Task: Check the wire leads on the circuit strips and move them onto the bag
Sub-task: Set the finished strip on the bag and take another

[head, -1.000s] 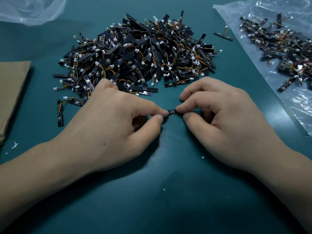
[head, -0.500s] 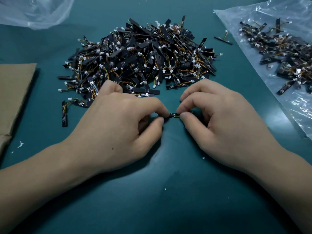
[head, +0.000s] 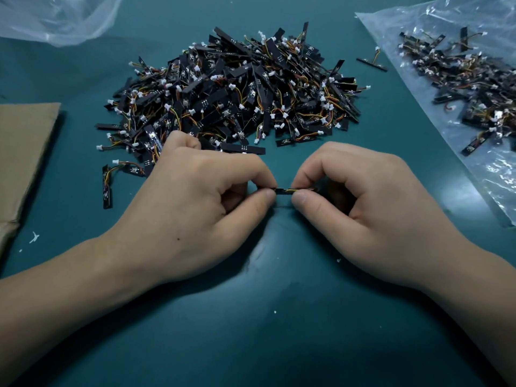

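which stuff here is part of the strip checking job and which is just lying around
Job: left hand and right hand pinching one circuit strip; big strip pile; bag at right; strips on it.
Lying about: cardboard at left; clear plastic at top left.

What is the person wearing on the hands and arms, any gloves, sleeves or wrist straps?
Nothing: the left hand and right hand are bare, no gloves or rings. Both forearms are uncovered to the frame edge, no sleeve, watch or strap in view. A small dark spot marks the left hand's back.
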Motion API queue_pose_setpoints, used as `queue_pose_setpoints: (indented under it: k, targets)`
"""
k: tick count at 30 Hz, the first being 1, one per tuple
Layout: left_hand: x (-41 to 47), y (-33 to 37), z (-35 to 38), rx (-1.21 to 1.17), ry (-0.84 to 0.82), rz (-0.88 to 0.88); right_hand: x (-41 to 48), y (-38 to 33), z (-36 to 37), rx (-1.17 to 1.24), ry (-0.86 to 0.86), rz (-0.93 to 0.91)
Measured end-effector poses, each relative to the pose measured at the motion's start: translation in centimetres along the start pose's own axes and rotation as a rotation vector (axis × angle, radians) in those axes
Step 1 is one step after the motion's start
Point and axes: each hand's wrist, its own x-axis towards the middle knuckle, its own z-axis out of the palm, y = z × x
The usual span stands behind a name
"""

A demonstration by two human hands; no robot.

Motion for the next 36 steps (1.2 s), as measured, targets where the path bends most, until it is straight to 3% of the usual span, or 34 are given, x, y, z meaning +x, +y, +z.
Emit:
queue_pose_setpoints:
  k: [10,20,26,36]
  targets:
    - [0.06,0.37,-0.23,-0.037,-0.047,-0.076,-0.13,0.24,0.11,0.026,0.010,-0.005]
    - [0.00,0.77,0.00,0.115,-0.095,0.107,-0.16,0.33,0.07,0.041,0.016,0.016]
    - [0.16,0.50,-0.31,0.002,-0.042,-0.020,-0.09,0.34,-0.14,0.071,-0.033,0.004]
    - [0.04,0.71,-0.20,0.056,-0.052,0.028,-0.04,0.04,0.02,0.058,-0.010,0.014]
